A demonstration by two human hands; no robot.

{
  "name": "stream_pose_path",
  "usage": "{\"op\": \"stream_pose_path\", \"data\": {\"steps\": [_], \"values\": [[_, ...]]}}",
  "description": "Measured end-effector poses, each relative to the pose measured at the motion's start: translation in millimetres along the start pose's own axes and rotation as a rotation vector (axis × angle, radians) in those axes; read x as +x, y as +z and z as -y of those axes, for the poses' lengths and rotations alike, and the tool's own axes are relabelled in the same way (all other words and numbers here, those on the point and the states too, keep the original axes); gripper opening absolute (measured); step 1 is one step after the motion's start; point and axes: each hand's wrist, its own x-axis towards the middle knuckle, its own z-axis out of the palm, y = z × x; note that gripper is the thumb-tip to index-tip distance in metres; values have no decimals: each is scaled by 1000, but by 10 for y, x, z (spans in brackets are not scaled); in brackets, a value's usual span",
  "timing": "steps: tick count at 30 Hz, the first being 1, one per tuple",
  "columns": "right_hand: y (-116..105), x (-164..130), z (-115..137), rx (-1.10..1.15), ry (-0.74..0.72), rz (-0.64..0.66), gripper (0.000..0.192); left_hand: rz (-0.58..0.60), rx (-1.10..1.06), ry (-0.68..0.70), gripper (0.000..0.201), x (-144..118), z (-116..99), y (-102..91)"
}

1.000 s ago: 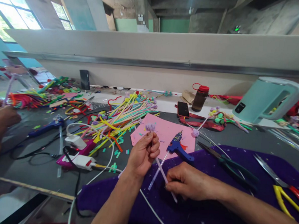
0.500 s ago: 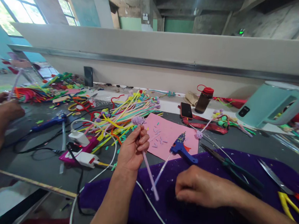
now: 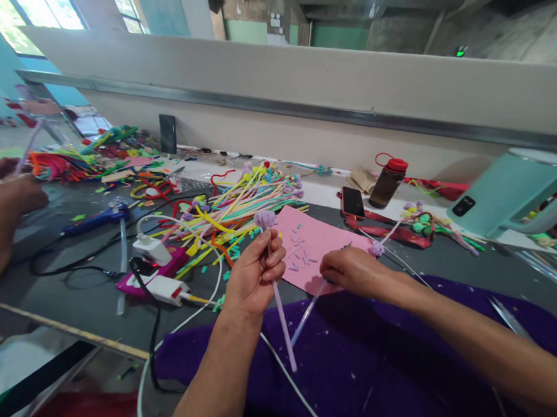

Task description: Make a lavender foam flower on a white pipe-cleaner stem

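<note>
The person's left hand has its fingers closed on the lavender pipe-cleaner flower, pinching it just below the fluffy head, with the bare stem slanting down over the purple cloth. That grip looks much as it did half a second ago. It's the right hand that has moved: a second ago it was at the lower stem, then it sat loosely curled above the cloth, and now it has reached up to the glue gun on the pink sheet. Its fingers are bent down over the gun's body, though from here I can't tell whether they grip it. The clear glue stick pokes out below, close by the flower's stem. Lavender scraps lie across the sheet, as they did half a second ago.
</note>
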Motion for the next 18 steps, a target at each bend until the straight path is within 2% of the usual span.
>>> {"op": "stream_pose_path", "data": {"steps": [6, 12, 15, 18], "values": [[138, 295, 109, -83, -40, -30, 22, 25, 21, 29, 6, -7, -8, -11], [393, 561, 200, -159, -76, -33, 23, 28, 29, 55, 6, -6, 4, -21], [481, 624, 193, -152, -95, -41, 21, 33, 37, 56, 6, -9, 33, -21], [457, 595, 167, -106, -101, -79, 21, 31, 49, 36, 7, -8, 62, -28]]}}
